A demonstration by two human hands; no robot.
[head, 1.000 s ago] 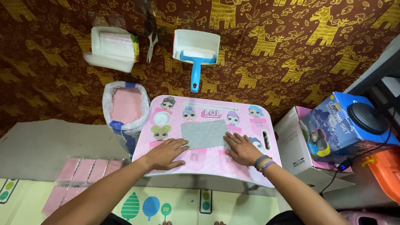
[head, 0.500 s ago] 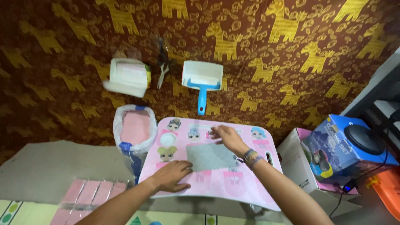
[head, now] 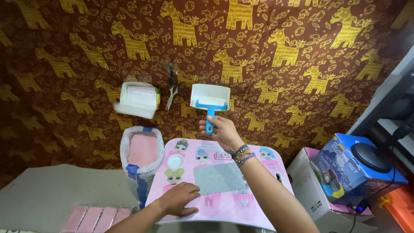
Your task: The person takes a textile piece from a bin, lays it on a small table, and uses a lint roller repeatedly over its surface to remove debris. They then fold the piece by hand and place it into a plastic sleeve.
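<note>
Floor covered by brown cloth (head: 302, 51) with yellow giraffe print; a grey sheet (head: 56, 194) lies over it near left. Small pink lap table (head: 267, 172) with cartoon doll prints sits centre near, a grey textured cloth piece (head: 217, 177) lying flat on its top.

Left hand (head: 179, 202) rests flat, fingers spread, on the table's near left edge, holding nothing. Right hand (head: 221, 131) reaches past the table's far edge, fingers closed round the blue handle of a white and blue dustpan-and-brush set (head: 210, 100) that lies on the brown cloth.

Left of the table: plastic bag (head: 142, 151) of pink sheets, just beside its edge. Farther left: white packet (head: 138, 99), scissors (head: 172, 88) between packet and dustpan. Pink strips (head: 97, 215) near left on the grey sheet. Right: blue box (head: 345, 168) on a white-pink box (head: 306, 185), black round lamp base (head: 371, 157) on top. Nothing between the right hand and the dustpan.
</note>
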